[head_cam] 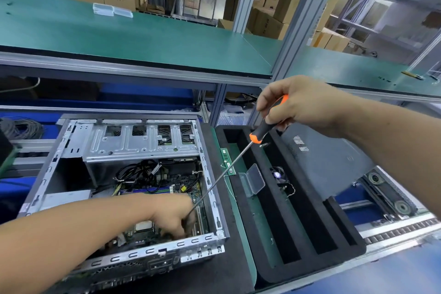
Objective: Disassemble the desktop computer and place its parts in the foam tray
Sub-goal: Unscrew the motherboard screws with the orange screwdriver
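The open desktop case lies on its side with the motherboard and black cables exposed. My left hand reaches inside near the case's right wall, fingers curled around the tip of the long screwdriver shaft. My right hand grips the black-and-orange screwdriver handle above the black foam tray. In the tray lie a green RAM stick, a clear plastic box and a small fan. The dark side panel leans on the tray's right side.
A green shelf runs above the bench, carrying small clear boxes. Cardboard boxes stack behind it. A coil of grey cable lies at the left. Conveyor rollers run along the right.
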